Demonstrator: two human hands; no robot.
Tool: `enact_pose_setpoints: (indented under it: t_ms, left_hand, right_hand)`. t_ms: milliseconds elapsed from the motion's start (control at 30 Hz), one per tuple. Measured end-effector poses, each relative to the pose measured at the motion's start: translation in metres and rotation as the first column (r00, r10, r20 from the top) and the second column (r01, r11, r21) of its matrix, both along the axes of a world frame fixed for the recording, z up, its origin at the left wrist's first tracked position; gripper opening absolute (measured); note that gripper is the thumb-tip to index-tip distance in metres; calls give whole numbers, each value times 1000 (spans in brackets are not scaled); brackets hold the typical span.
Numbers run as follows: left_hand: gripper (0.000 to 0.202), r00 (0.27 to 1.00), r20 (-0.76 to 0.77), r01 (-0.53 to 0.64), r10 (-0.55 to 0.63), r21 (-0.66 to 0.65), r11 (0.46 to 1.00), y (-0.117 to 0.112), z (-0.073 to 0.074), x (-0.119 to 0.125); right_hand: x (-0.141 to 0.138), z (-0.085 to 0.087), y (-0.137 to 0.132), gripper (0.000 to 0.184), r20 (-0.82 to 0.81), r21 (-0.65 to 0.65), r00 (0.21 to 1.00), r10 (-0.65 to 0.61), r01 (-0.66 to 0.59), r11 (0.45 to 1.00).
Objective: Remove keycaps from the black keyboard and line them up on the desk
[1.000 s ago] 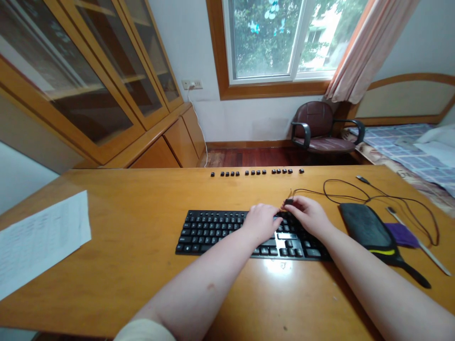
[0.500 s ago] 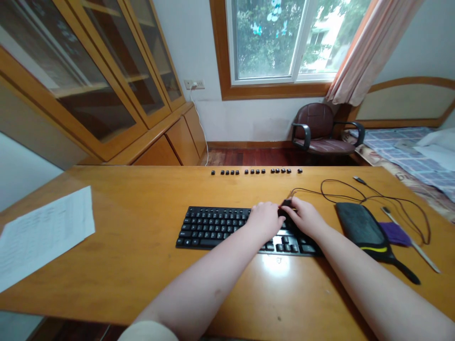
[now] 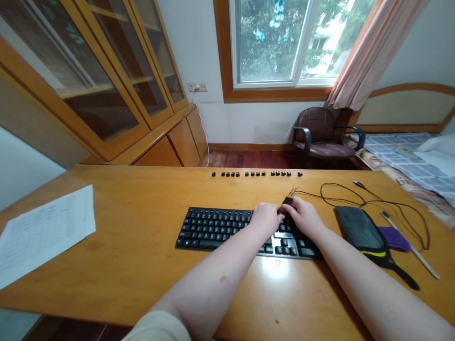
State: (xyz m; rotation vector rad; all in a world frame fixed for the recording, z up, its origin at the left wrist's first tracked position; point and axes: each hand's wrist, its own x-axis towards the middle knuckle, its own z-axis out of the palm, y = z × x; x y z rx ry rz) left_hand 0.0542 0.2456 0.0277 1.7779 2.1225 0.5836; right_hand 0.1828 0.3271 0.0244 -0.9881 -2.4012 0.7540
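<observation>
A black keyboard (image 3: 213,227) lies in the middle of the wooden desk (image 3: 142,265). My left hand (image 3: 266,219) rests curled on its right-hand keys and presses down on them. My right hand (image 3: 304,215) sits just right of it, at the keyboard's back edge, fingers pinched on a small black tool (image 3: 287,200) with thin wire prongs sticking up. The two hands' fingertips nearly touch. A row of loose black keycaps (image 3: 256,174) is lined up along the desk's far edge.
A thin black cable (image 3: 341,194) loops across the desk right of the keyboard, beside a black pouch (image 3: 359,227), a purple cloth (image 3: 393,237) and a slim stick. A printed sheet (image 3: 42,232) lies far left. Beyond the desk stand a chair (image 3: 320,130), cabinets and a bed.
Both hands stay at the same spot on the keyboard's right part, with the tool still pinched in my right hand. Only the view has shifted slightly.
</observation>
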Motion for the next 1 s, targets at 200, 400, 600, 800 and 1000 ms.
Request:
enact_pose_setpoints:
  t_ms: [200,400,600,800,1000]
  left_hand:
    - [23,999,37,-32,30,58,998,-3,-2,3]
    - [26,987,160,-54,31,143,988,-4,0,3]
    - [35,964,267,-68,-4,261,963,-2,-4,3]
    - [26,949,312,-60,-38,299,952,-3,-2,2]
    - [26,890,454,-114,-39,304,946,-1,-6,1]
  right_hand:
    - [7,-3,-5,17,19,143,999,49,-51,988]
    - [13,-4,-5,20,-128,115,991,25,-11,993]
    - [13,-14,4,24,-384,-69,918,-95,74,995]
    - [12,-11,2,28,-453,-223,874,-176,80,971]
    - [7,-5,-1,28,-501,-389,841,-202,-10,921]
